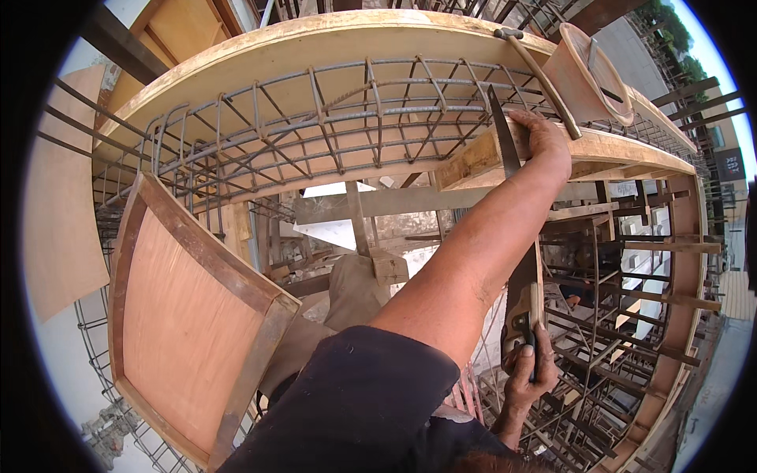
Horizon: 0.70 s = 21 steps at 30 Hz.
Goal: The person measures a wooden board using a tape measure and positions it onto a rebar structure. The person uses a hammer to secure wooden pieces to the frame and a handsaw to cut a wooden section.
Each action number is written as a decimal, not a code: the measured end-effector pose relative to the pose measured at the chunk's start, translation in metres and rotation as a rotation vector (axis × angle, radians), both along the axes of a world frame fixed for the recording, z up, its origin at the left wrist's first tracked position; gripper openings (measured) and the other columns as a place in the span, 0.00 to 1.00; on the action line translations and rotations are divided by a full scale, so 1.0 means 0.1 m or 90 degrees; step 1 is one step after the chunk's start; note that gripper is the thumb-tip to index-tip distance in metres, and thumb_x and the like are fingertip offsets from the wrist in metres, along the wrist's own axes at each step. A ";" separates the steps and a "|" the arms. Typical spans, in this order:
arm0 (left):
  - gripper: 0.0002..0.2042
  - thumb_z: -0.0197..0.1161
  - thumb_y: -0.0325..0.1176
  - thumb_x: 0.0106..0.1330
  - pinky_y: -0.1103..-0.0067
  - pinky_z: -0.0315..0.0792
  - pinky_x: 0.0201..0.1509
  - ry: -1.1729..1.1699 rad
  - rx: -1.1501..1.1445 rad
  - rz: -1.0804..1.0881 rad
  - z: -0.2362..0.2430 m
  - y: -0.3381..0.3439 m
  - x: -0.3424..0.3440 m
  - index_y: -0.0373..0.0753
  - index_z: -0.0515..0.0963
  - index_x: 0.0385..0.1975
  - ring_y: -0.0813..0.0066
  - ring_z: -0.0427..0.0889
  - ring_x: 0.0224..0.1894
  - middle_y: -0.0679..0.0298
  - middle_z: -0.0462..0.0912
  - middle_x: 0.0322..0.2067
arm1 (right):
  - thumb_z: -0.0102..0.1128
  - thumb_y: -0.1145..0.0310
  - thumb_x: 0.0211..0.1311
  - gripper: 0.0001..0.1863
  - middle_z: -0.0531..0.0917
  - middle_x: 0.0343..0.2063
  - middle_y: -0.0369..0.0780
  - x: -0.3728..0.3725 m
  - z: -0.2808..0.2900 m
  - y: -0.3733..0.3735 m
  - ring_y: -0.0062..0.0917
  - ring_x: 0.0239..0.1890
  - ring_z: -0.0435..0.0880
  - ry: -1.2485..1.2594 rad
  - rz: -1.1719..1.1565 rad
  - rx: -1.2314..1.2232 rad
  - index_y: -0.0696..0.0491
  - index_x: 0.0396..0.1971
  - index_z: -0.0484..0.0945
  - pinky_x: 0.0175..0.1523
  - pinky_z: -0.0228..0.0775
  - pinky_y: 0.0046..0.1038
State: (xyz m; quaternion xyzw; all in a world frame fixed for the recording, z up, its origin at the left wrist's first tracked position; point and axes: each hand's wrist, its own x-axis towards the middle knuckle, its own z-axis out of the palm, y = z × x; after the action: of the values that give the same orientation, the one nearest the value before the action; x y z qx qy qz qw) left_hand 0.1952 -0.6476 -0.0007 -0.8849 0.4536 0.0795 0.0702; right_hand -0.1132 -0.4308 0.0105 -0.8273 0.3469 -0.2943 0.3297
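- In the head view, the main danger seems to be the handsaw (520, 292) skipping sideways: its blade stands just to the left of the left hand (542, 135), so a jump could nick those fingers.
- Its middle is hidden by the left forearm, which crosses over it; a lifted blade or a lowered arm could, in my judgement, bring teeth against bare skin.
- The squared timber (473, 162) might roll or slide under the blade if the left hand's pressure slackens, since I see no clamp on it.
- The hammer (557, 96), leaning close to the left hand, and the tilted plastic tub (569, 75) on the right of the curved formwork (236, 71) could be knocked loose by a jolt; the open scaffolding (591, 347) below would not stop them.
- The saw runs from near to far, right of the middle: its handle is near, inside the right hand (530, 374), and its narrow tip is far, beside the rebar cage (377, 98).
- The right hand's fingers are clamped around the handle.
- The left hand's fingers bend over the timber's far side, right of the blade; whether they grip tightly or merely press, I cannot tell.
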 end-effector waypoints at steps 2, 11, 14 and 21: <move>0.35 0.74 0.40 0.53 0.39 0.65 0.65 -0.017 0.032 0.028 -0.10 0.00 0.11 0.37 0.75 0.64 0.40 0.72 0.67 0.47 0.74 0.64 | 0.50 0.77 0.68 0.20 0.89 0.42 0.49 0.19 -0.01 -0.08 0.20 0.32 0.84 -0.009 0.002 -0.001 0.64 0.57 0.79 0.39 0.76 0.21; 0.30 0.70 0.27 0.57 0.38 0.69 0.62 0.026 0.034 -0.081 -0.03 0.07 0.14 0.34 0.75 0.63 0.40 0.74 0.64 0.44 0.75 0.63 | 0.50 0.76 0.69 0.19 0.88 0.40 0.49 0.30 0.03 -0.18 0.21 0.32 0.84 -0.001 0.024 0.049 0.66 0.57 0.78 0.38 0.78 0.23; 0.28 0.69 0.28 0.58 0.40 0.71 0.62 -0.055 -0.071 0.045 -0.13 0.08 0.00 0.35 0.77 0.62 0.41 0.75 0.64 0.46 0.77 0.61 | 0.49 0.77 0.69 0.19 0.88 0.41 0.52 0.20 0.12 -0.03 0.21 0.30 0.84 0.011 0.053 -0.079 0.67 0.56 0.78 0.38 0.78 0.21; 0.31 0.71 0.36 0.55 0.42 0.68 0.65 -0.019 -0.050 0.048 -0.18 0.00 0.12 0.32 0.77 0.61 0.42 0.75 0.64 0.44 0.76 0.62 | 0.53 0.75 0.69 0.19 0.88 0.44 0.47 1.12 -0.20 -0.58 0.22 0.35 0.83 -0.035 0.057 -0.035 0.62 0.58 0.78 0.42 0.75 0.24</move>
State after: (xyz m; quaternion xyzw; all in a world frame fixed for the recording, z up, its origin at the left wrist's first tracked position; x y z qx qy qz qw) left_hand 0.2071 -0.6475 -0.0189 -0.9044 0.4219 0.0509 0.0389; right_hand -0.0015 -0.4889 -0.0095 -0.8424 0.2921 -0.3109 0.3292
